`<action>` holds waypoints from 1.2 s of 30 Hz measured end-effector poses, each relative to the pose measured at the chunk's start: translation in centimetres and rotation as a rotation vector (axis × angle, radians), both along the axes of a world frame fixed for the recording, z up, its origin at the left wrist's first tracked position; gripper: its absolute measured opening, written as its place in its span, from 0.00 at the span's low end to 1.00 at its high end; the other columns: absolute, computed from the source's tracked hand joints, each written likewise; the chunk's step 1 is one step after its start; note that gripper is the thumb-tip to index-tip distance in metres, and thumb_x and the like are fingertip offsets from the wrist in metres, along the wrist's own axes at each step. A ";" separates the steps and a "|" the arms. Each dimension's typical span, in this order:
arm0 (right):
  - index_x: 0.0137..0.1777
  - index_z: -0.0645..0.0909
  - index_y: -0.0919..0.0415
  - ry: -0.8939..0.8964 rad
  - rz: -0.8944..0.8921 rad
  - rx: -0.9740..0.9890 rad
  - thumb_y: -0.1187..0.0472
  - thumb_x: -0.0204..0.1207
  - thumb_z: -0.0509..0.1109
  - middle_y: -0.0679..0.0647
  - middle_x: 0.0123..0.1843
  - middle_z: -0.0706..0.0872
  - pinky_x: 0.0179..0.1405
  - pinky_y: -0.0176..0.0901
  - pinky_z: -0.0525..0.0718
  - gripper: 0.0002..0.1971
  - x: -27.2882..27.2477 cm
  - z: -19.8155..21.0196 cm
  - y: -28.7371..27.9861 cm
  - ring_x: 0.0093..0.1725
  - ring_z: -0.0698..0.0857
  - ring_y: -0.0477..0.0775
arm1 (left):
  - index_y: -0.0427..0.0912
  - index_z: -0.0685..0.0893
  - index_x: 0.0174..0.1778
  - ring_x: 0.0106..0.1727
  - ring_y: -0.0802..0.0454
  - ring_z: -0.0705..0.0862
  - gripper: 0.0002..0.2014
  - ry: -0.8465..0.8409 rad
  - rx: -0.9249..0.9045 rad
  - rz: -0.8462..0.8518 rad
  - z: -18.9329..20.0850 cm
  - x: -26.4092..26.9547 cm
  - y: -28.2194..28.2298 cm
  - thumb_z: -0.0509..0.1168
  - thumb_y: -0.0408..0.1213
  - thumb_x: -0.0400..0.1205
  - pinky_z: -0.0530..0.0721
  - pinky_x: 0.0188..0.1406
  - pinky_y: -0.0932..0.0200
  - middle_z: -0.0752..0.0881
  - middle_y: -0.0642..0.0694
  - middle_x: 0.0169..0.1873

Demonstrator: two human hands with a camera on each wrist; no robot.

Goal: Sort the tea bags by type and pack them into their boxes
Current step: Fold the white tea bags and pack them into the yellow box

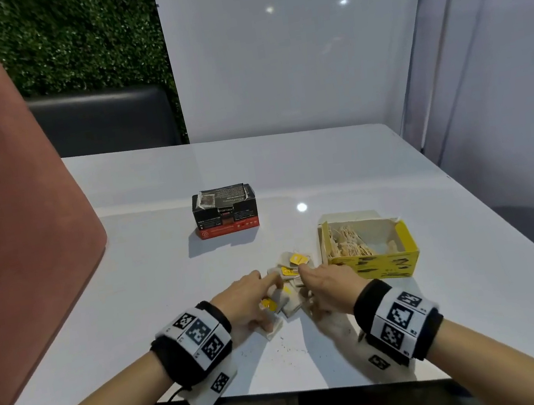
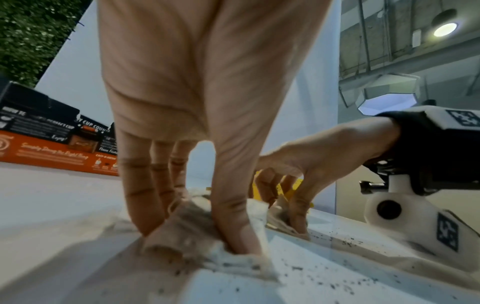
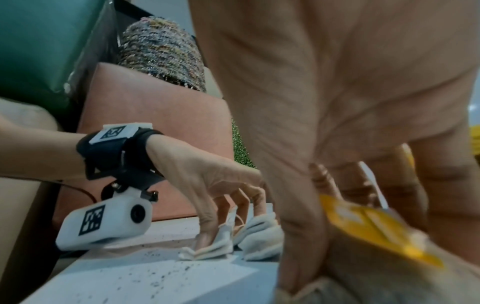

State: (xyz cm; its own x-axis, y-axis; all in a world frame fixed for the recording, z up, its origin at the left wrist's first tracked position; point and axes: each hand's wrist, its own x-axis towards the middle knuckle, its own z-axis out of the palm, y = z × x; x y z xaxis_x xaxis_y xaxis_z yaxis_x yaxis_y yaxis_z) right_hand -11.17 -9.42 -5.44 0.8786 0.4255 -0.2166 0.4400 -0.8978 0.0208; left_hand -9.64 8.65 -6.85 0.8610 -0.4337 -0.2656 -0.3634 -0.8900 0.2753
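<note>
The left hand [image 1: 247,298] stands on its fingertips near the front edge of the white table [image 1: 153,191]. Its thumb and fingers [image 2: 137,205] pinch a pale tea bag [image 2: 182,230] against the surface. The right hand [image 1: 327,285] is just beside it, also with fingers bent down. Its thumb and fingers close on another pale tea bag with a yellow tag [image 3: 369,226].

Between and just beyond the two hands lies a small heap of tea bags [image 1: 291,269], several with yellow tags; both hands touch this heap. Dark crumbs of loose tea [image 1: 289,346] are scattered on the table close to the front edge, between the wrists.

To the right of the heap, near it, stands an open yellow box [image 1: 376,260] with tea bags and their strings inside. Farther toward the middle of the table, well apart from the hands, stands a black and red box [image 1: 226,217]; a folded printed paper sticks up out of it.

Each wrist carries a black band with a camera [image 3: 109,222].
</note>
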 end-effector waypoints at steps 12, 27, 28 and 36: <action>0.62 0.74 0.68 0.064 0.012 0.234 0.72 0.77 0.64 0.67 0.59 0.82 0.56 0.52 0.78 0.14 1.2 0.0 3.2 0.60 0.80 0.64 | 0.44 0.81 0.46 0.41 0.53 0.79 0.13 0.021 -0.245 0.083 1.9 0.0 1.4 0.76 0.35 0.70 0.71 0.30 0.75 0.82 0.50 0.41; 0.63 0.76 0.68 0.024 -0.227 0.188 0.60 0.79 0.65 0.65 0.65 0.79 0.57 0.51 0.80 0.16 2.0 0.5 6.0 0.63 0.80 0.64 | 0.44 0.77 0.46 0.35 0.56 0.78 0.21 0.024 -0.432 0.243 4.3 0.1 3.3 0.81 0.34 0.64 0.72 0.31 0.67 0.82 0.51 0.34; 0.64 0.76 0.67 0.009 -0.247 0.169 0.58 0.78 0.67 0.64 0.65 0.79 0.57 0.51 0.80 0.17 2.1 0.5 6.2 0.63 0.81 0.64 | 0.45 0.77 0.46 0.36 0.57 0.78 0.21 0.005 -0.415 0.241 4.3 0.1 3.3 0.80 0.35 0.64 0.72 0.31 0.66 0.82 0.51 0.35; 0.60 0.79 0.64 0.021 -0.352 0.294 0.61 0.74 0.71 0.61 0.61 0.83 0.56 0.50 0.80 0.15 2.8 0.4 5.3 0.60 0.82 0.64 | 0.43 0.82 0.53 0.39 0.52 0.79 0.21 -0.041 -0.517 0.249 4.8 -0.5 3.9 0.79 0.34 0.66 0.76 0.39 0.62 0.81 0.47 0.36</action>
State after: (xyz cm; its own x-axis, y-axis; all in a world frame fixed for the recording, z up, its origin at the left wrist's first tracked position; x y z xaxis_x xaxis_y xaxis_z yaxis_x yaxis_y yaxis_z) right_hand -8.36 -4.15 -5.04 0.9774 0.1475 -0.1511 0.1042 -0.9592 -0.2627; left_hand -10.12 12.57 -2.08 0.9589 -0.2813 -0.0370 -0.1799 -0.7038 0.6872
